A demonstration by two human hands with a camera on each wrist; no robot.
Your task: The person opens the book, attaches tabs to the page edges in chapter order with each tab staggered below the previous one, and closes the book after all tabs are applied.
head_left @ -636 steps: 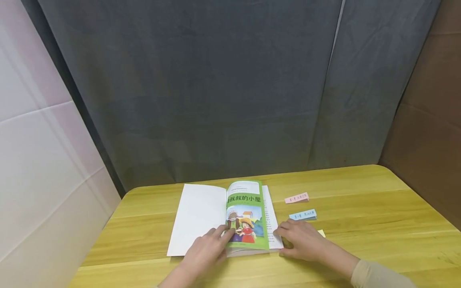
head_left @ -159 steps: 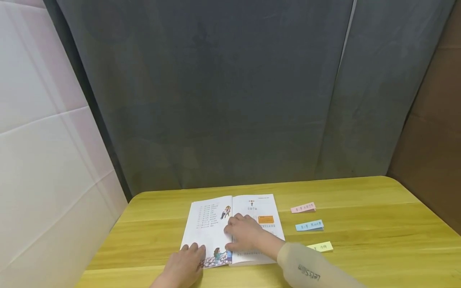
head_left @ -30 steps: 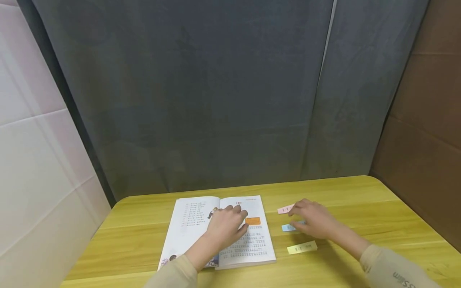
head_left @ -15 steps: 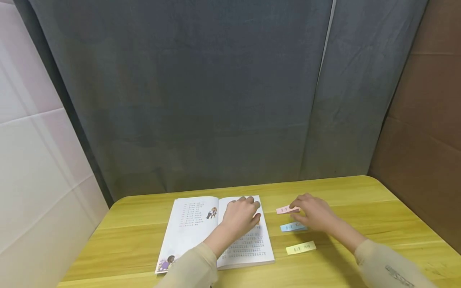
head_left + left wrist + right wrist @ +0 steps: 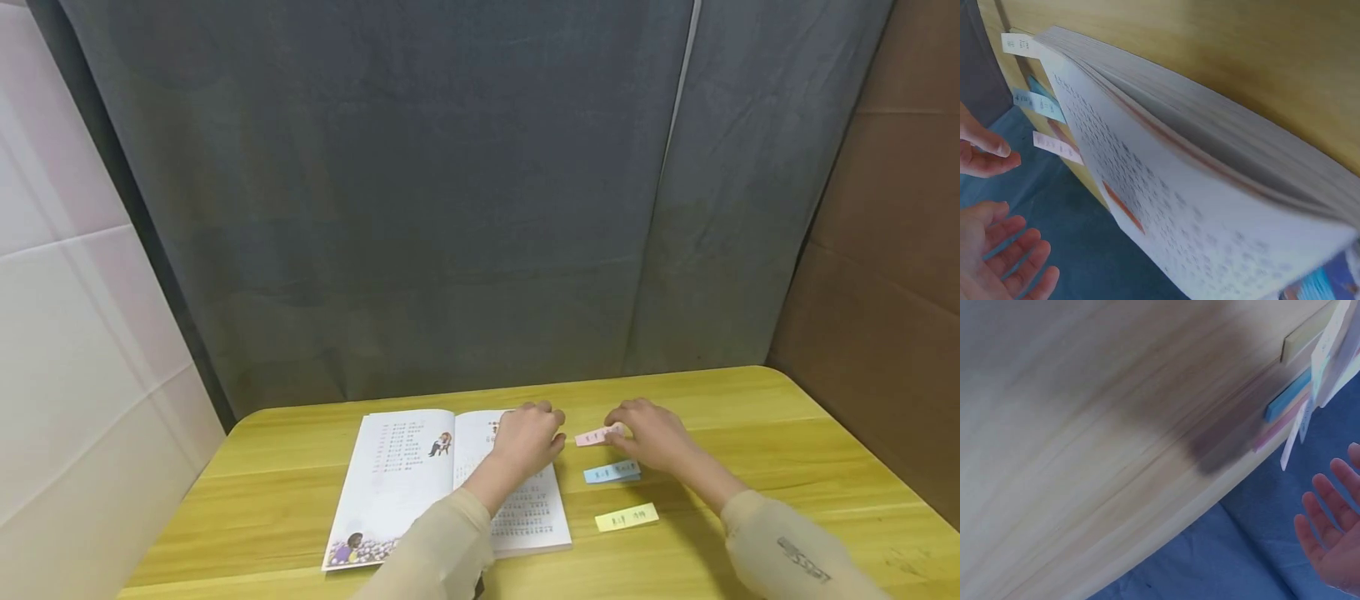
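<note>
At the desk, the right hand pinches a pink note beside the open book; the left hand rests loosely open on the book's far right corner.

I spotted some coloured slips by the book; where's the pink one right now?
In the head view, the pink slip lies on the table right of the open book, farthest of three slips, at the right hand fingertips.

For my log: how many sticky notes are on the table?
3, right of the open book: pink note at the right hand, blue note in the middle, yellow note nearest.
</note>
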